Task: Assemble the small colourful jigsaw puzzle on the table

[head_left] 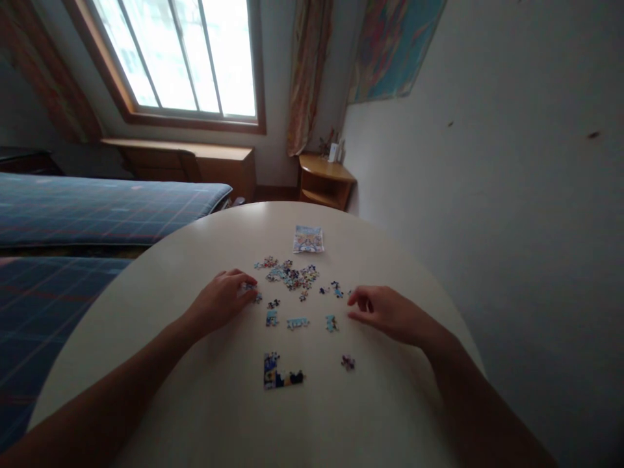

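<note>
My left hand (221, 299) rests low over the left side of the table, thumb and fingers apart. Small jigsaw pieces (250, 286) lie at its fingertips; whether it touches them I cannot tell. On the right, my right hand (385, 312) is half curled with a gap between thumb and forefinger, close to a few loose pieces (337, 290). Between the hands lie a joined strip (298, 323), a small joined piece (272, 317) and another (332, 323). Nearer me are an L-shaped joined corner (273, 377) and a purplish cluster (348, 363).
A heap of loose jigsaw pieces (292, 275) lies mid-table, with a picture card or packet (308, 239) behind it. The round white table (234, 422) stands by a wall (526, 195) on the right. A bed (97, 208) is at left, a corner shelf (327, 168) beyond.
</note>
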A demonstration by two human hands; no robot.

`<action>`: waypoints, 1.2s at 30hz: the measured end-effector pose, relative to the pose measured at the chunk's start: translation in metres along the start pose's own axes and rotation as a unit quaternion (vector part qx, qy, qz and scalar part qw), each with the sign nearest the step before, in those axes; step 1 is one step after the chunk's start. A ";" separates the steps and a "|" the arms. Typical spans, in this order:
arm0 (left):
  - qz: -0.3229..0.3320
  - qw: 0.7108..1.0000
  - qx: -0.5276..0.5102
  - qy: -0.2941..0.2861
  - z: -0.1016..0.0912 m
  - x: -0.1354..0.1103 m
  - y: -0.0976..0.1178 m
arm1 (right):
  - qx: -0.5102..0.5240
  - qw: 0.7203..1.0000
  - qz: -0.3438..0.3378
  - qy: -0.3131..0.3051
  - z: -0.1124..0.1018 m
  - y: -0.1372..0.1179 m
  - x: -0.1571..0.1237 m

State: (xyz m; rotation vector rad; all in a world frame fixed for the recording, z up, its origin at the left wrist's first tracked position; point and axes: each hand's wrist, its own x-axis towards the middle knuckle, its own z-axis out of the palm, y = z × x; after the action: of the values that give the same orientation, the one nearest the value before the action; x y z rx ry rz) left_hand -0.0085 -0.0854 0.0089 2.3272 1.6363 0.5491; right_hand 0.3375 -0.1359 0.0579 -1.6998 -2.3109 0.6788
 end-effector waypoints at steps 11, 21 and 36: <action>-0.030 0.998 0.041 -0.022 -0.005 0.002 -0.006 | -0.011 0.991 0.070 0.111 0.009 0.031 0.026; -0.048 0.997 0.055 -0.031 -0.009 0.000 -0.003 | 0.014 0.987 -0.016 0.159 0.021 0.031 0.040; -0.043 0.997 0.044 -0.043 -0.010 -0.001 -0.002 | 0.054 0.990 0.047 0.124 0.010 0.051 0.037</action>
State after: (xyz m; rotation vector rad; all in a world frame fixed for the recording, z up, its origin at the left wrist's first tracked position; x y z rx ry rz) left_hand -0.0149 -0.0859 0.0165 2.2944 1.7430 0.3602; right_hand 0.3647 -0.0920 0.0210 -1.7429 -2.0011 0.5622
